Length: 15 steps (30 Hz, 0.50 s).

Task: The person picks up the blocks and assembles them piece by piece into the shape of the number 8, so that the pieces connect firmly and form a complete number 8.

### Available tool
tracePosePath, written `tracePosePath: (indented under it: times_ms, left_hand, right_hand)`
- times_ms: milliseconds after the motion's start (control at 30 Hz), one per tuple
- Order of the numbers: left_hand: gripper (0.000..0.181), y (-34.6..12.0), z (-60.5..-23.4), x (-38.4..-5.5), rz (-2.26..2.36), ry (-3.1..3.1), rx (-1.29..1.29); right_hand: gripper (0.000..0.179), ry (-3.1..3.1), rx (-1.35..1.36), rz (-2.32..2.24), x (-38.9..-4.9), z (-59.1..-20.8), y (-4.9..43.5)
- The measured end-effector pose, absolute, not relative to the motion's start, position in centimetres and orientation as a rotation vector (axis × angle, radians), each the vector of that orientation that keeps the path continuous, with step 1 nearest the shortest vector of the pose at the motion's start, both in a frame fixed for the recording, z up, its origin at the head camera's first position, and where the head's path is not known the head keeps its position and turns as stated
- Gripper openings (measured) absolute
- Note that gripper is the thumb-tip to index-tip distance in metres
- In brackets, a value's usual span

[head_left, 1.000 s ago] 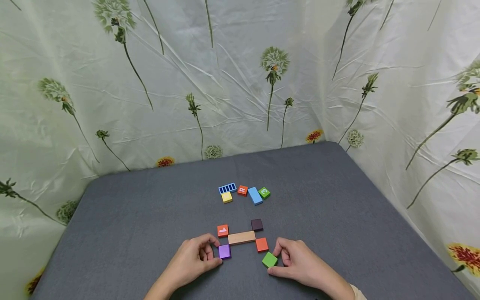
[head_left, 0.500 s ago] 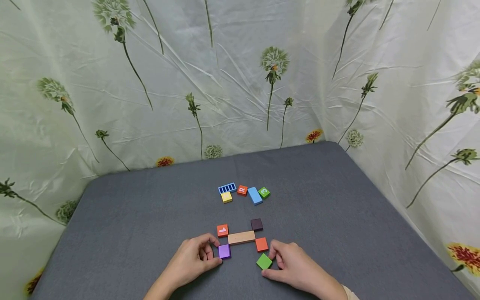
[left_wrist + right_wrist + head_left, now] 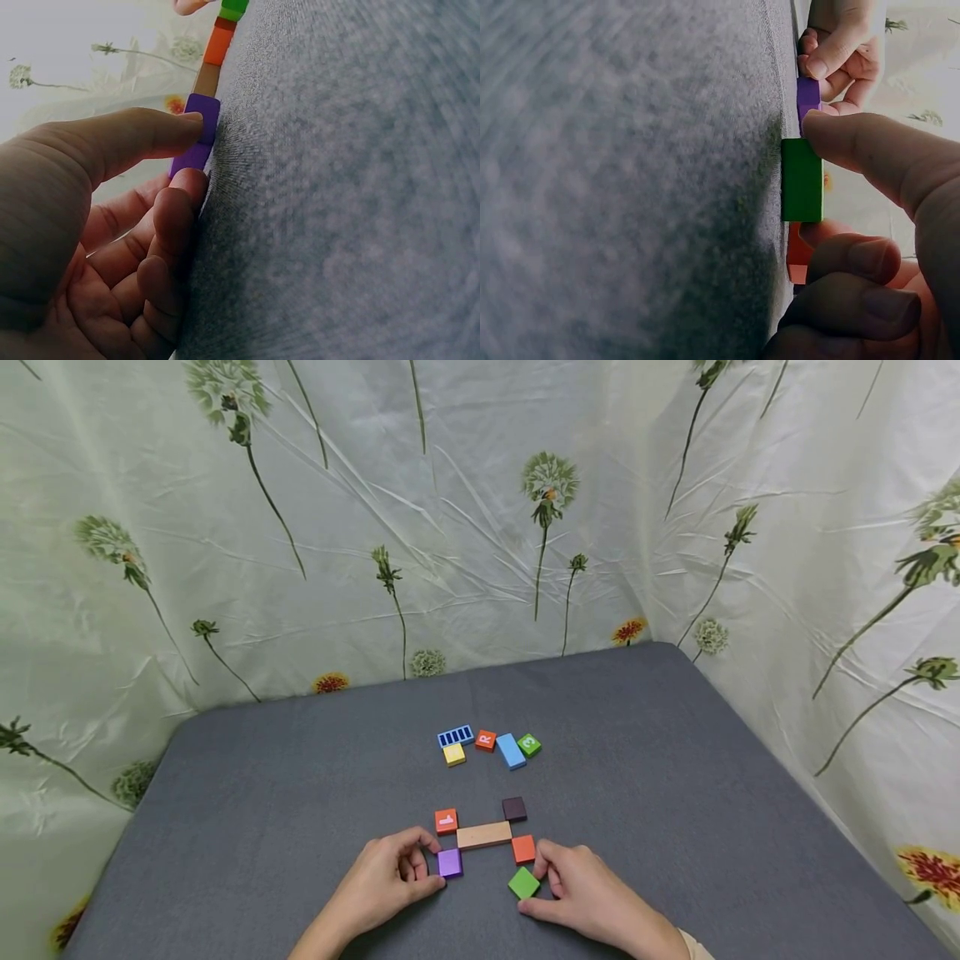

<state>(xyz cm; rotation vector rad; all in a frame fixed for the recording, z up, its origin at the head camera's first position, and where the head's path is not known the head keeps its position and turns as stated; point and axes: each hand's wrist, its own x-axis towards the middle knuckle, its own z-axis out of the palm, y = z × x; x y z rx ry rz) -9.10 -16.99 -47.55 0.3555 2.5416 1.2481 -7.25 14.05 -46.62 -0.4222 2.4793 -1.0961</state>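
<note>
My left hand [image 3: 392, 874] pinches a purple block [image 3: 449, 862] between thumb and fingers, at the near left end of a plain wooden block [image 3: 483, 835]. With thumb and forefinger my right hand [image 3: 583, 891] holds a green block [image 3: 523, 883], turned cornerwise, just below a plain orange block [image 3: 523, 849]. At the wooden block's far left corner lies an orange block with a white mark [image 3: 446, 821]; a dark block [image 3: 514, 808] lies at its far right corner. In the right wrist view the green block [image 3: 802, 180] stands low at the cloth between thumb and fingers.
Farther back is a loose group: a blue block with dark bars [image 3: 455, 737], a yellow block [image 3: 453, 754], a red block marked R [image 3: 485, 740], a light blue block [image 3: 511, 751] and a green block marked 3 [image 3: 529, 744]. Grey cloth [image 3: 300, 793] covers the table; a dandelion-print curtain [image 3: 480, 527] hangs behind.
My right hand has slid left and slightly nearer to me with the green block, which now lies closer to the purple one. My left hand keeps its place on the purple block.
</note>
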Motion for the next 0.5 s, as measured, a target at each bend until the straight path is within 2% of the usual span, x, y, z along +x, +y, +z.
tracePosePath:
  times_ms: [500]
  left_hand:
    - [0.031,-16.97,-47.55,-9.15,1.248,2.528,0.341]
  right_hand:
    - [0.033,2.496,-0.472,-1.106,-7.43,-46.68,13.95]
